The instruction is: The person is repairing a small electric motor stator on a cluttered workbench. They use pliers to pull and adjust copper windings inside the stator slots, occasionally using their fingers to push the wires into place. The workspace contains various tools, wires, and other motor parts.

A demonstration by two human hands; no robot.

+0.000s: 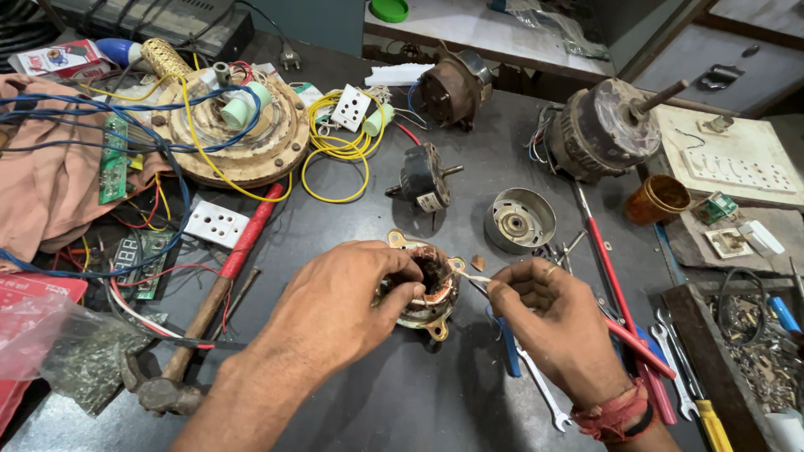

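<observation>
Near the worktop's front edge, our left hand [339, 305] grips the motor stator [427, 289]; our right hand's [553, 322] fingers pinch a thin white strip [471, 276].

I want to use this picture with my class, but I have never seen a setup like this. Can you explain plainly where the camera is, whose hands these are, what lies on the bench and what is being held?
There is no machine here: a camera worn on a person's head looks down at their own two bare hands over a dark workbench. The left hand steadies a small motor stator, a metal ring wound with copper wire. The right hand pinches a thin pale strip that reaches to the stator. Around them lie a hammer, a red-handled screwdriver, spanners, a coil of yellow wire, other motors such as the large one, and a round metal cover.
</observation>
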